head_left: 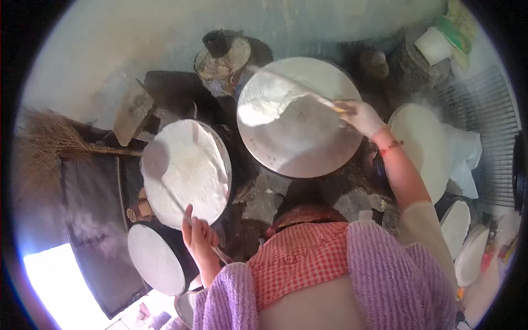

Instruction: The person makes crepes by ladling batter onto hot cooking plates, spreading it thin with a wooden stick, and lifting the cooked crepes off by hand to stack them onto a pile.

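Note:
My right hand [360, 117] is closed around the end of a long flat spatula [300, 88], slightly blurred. It reaches across a large round griddle [308, 157], where a patch of white batter or paste [264, 111] lies on the left part. My left hand [199, 242] grips the handle of a long ladle [155, 159] with a round grey head. That head is over the left edge of a round plate [187, 214] covered by a white sheet-like layer [192, 165]; whether it touches the layer I cannot tell.
Another round white surface [419, 148] stands at right, with a white cloth [465, 159] beside it. A pale round lid [157, 259] is at lower left. Behind are a dark cup [216, 43] on a round stand and a white container [433, 46]. A straw broom [49, 140] is at left.

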